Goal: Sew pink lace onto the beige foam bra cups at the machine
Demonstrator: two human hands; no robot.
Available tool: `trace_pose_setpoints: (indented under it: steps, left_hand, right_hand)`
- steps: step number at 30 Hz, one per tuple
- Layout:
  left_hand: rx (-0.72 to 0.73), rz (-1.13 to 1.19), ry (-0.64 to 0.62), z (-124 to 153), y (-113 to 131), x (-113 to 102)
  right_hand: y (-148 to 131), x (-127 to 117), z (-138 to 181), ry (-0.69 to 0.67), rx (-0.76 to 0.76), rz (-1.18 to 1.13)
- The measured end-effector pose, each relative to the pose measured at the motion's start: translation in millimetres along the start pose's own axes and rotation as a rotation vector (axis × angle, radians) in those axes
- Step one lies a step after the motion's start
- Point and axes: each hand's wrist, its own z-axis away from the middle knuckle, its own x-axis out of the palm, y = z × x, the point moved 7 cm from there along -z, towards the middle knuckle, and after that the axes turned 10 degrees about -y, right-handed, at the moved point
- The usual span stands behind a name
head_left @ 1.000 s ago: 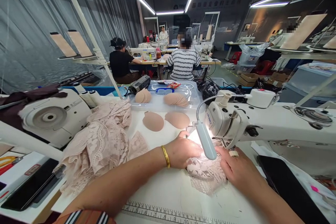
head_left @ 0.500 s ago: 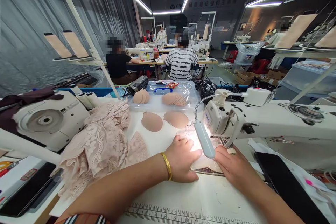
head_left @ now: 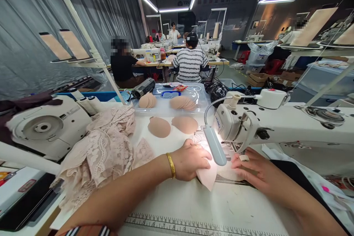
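Note:
My left hand (head_left: 192, 162) is closed on a pale pink fabric piece (head_left: 208, 179), whose pointed corner hangs toward me under the lamp. On the other side, at the needle area, my right hand (head_left: 253, 171) holds the sheer edge of the fabric between thumb and fingers. The head of a white sewing machine (head_left: 228, 121) stands just beyond both hands. A grey lamp (head_left: 215, 147) on a bendy neck hides part of the cloth and the needle. Two beige bra cups (head_left: 159, 127) lie flat beyond my left hand.
Crumpled pink lace (head_left: 106, 147) is heaped at the left, beside another machine (head_left: 47, 127). Stacked cups (head_left: 182, 103) rest on a clear plastic box lid (head_left: 163, 111). A printed ruler (head_left: 177, 225) runs along the front edge. A black phone-like slab (head_left: 304, 191) lies right. Co-workers sit ahead.
My left hand has gone from lying spread on the fabric to gripping it, lifting and folding its near corner. My right hand has shifted slightly right, its thumb now apart from the left hand.

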Motion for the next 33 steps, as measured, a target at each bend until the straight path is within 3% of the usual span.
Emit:
trace_pose_setpoints:
  steps: [3,6,15,33]
  left_hand:
    - [0.036,-0.033,0.035,-4.4,1.8,1.4]
    - [0.039,-0.070,0.081,-6.0,-1.1,0.5]
    - [0.004,-0.040,0.095,-10.6,-12.8,-3.2]
    - [-0.004,-0.086,0.101,-13.3,-16.7,-4.8]
  right_hand:
    - [-14.2,2.8,-7.4,0.036,-0.057,-0.106]
    - [-21.9,15.3,-18.1,0.047,-0.063,-0.058]
    - [-9.1,26.7,-20.4,0.169,0.010,0.241]
    - [-6.8,27.6,-18.7,0.185,0.033,0.257]
